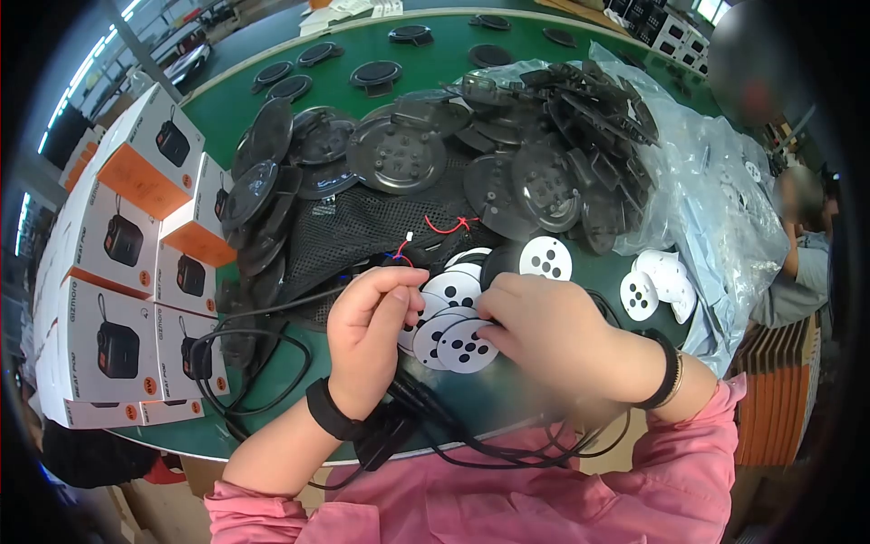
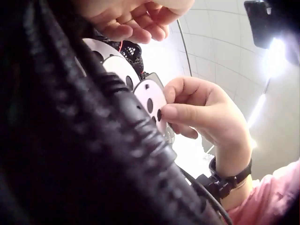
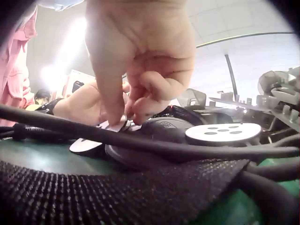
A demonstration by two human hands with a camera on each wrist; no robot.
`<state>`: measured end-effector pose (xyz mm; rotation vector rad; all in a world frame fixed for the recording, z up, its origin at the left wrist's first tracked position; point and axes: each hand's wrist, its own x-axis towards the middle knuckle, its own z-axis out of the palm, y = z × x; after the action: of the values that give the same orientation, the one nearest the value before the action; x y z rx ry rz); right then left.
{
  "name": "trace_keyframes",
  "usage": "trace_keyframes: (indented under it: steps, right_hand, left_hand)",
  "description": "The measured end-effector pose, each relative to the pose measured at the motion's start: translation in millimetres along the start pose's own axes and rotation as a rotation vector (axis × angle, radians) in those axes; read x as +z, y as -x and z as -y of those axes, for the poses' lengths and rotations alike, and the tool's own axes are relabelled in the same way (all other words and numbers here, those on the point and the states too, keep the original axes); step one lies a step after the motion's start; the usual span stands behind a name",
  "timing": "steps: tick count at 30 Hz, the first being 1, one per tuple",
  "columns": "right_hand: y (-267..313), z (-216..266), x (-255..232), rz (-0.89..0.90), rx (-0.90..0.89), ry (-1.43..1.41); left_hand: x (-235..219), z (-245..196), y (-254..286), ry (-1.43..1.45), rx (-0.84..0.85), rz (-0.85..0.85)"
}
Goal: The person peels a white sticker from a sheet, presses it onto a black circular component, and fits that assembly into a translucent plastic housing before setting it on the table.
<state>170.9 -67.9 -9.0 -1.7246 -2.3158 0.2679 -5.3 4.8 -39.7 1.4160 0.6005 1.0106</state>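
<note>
white discs [image 1: 453,344] overlap, likely leaving edges easy to catch; our right hand [image 1: 553,331] pinches one, our left hand [image 1: 367,326] hangs loosely curled, seemingly empty.

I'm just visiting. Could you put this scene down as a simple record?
Right hand: the bare right hand pinches a white round disc with black spots
Left hand: the bare left hand is loosely curled, holding nothing visible
By both hands: overlapping white spotted discs
Behind them: black mesh fabric and heaped dark, see-through plastic round parts
Far left: stacked white-and-orange cardboard boxes
Right side: crinkled clear plastic bag
Surface: green tabletop
</note>
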Motion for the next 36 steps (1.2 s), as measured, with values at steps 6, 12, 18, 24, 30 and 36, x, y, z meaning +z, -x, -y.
trace_keyframes:
  steps: [6,12,18,24,30,36]
  right_hand:
    - [0.8,-10.0,-31.2,0.085,0.403,-1.180]
    - [-1.2,-12.5,-36.7,-0.108,0.505,-1.333]
    - [-4.3,10.4,-14.7,-0.570,-0.066,-0.212]
    - [-5.1,22.6,-13.9,-0.521,-0.050,-0.340]
    - [-4.6,21.9,-12.5,-0.451,-0.025,-0.486]
    - [-5.8,21.9,-8.8,-0.478,-0.020,-0.481]
  left_hand:
    - [3.3,-19.6,0.4,0.093,-0.163,0.073]
    - [4.5,-28.1,-1.3,0.266,-0.462,0.244]
    - [9.2,-24.9,8.7,0.252,-0.306,0.160]
    - [6.5,-17.8,9.5,0.174,-0.215,0.119]
    - [5.8,-28.0,3.9,-0.171,-0.022,0.091]
    - [7.0,-30.9,4.2,-0.426,0.117,0.100]
